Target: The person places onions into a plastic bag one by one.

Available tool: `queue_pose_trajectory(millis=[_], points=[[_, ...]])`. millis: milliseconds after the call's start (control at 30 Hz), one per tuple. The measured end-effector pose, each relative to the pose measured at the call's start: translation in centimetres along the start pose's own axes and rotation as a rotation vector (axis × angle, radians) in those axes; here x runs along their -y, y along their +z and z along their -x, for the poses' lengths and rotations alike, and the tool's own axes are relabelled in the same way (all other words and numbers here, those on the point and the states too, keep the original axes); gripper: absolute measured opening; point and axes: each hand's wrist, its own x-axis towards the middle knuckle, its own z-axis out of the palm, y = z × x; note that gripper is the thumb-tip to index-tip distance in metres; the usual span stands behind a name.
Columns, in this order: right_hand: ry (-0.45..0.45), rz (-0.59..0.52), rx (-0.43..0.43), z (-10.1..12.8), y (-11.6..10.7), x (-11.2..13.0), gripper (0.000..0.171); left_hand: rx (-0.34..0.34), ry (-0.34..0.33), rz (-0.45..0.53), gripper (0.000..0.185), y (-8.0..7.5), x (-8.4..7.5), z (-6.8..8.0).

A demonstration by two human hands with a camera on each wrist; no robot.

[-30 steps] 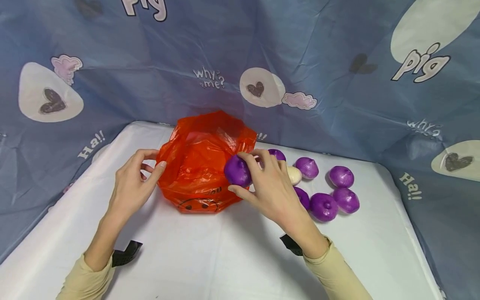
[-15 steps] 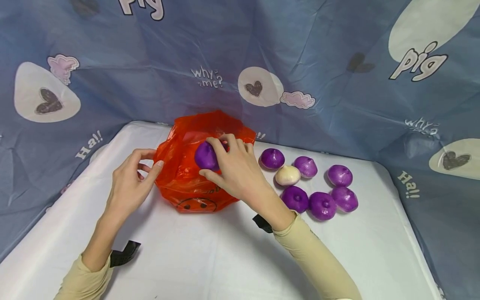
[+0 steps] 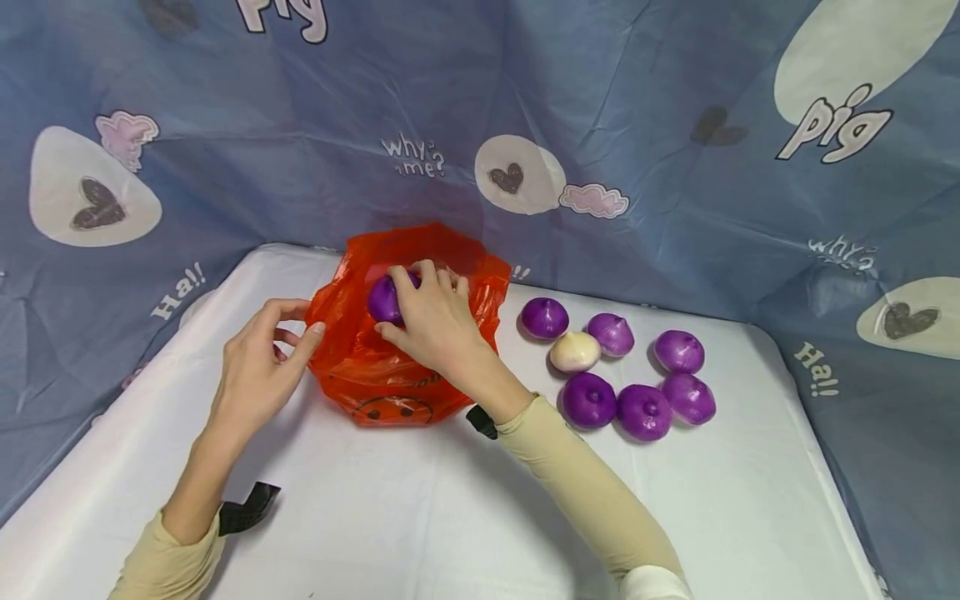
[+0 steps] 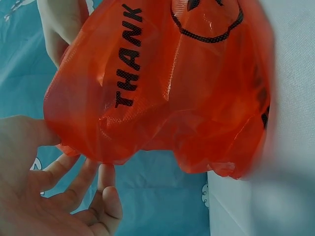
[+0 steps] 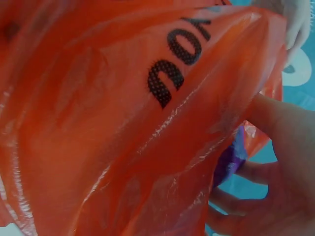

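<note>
A red plastic bag (image 3: 348, 362) with black lettering and a smiling face stands with its mouth spread wide at the back of the table. My left hand (image 3: 255, 367) pinches the left edge of its mouth between thumb and fingers; in the left wrist view the thumb (image 4: 42, 132) lies at the rim. Inside the bag's opening, my right hand (image 3: 442, 329) grips a purple onion (image 3: 383, 300). The right wrist view shows only a strip of that onion (image 5: 230, 162), since the bag's wall (image 5: 123, 128) covers the rest.
To the bag's right, several purple onions (image 3: 645, 412) and one white onion (image 3: 575, 352) lie on the white-covered table (image 3: 360, 517). Behind the table hangs a blue printed cloth (image 3: 337, 108). Black wrist straps (image 3: 251, 508) show at both forearms.
My right hand has carried the purple onion leftward from the bag's right rim into its mouth, uncovering the white onion and others on the table. My left hand stays at the bag's edge.
</note>
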Motion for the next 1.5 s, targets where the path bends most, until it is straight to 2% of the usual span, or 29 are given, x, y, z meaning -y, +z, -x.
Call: queue_pose_trajectory(millis=[300, 500, 833, 1100, 1300, 1500], points=[[0.032, 0.003, 0.132, -1.6, 0.7, 0.7, 0.076, 0.009, 0.014, 0.008, 0.035, 0.1, -0.2, 0.0], [0.039, 0.020, 0.171, -1.9, 1.5, 0.6, 0.076, 0.008, 0.017, 0.010, 0.035, 0.0, -0.2, 0.1], [0.063, 0.009, 0.203, -2.1, 2.8, 0.4, 0.076, 0.014, 0.007, -0.003, 0.035, 0.0, -0.1, 0.5], [0.054, 0.009, 0.213, -2.3, 2.9, 0.5, 0.077, 0.007, 0.006, -0.005, 0.035, -0.3, -0.2, 0.4], [0.047, 0.016, 0.208, -2.1, 2.6, 0.4, 0.073, 0.001, 0.011, -0.003, 0.035, -0.3, -0.2, 0.4], [0.037, 0.028, 0.165, -1.7, 1.2, 0.3, 0.067, -0.005, 0.008, 0.000, 0.034, -0.4, -0.1, 0.5]])
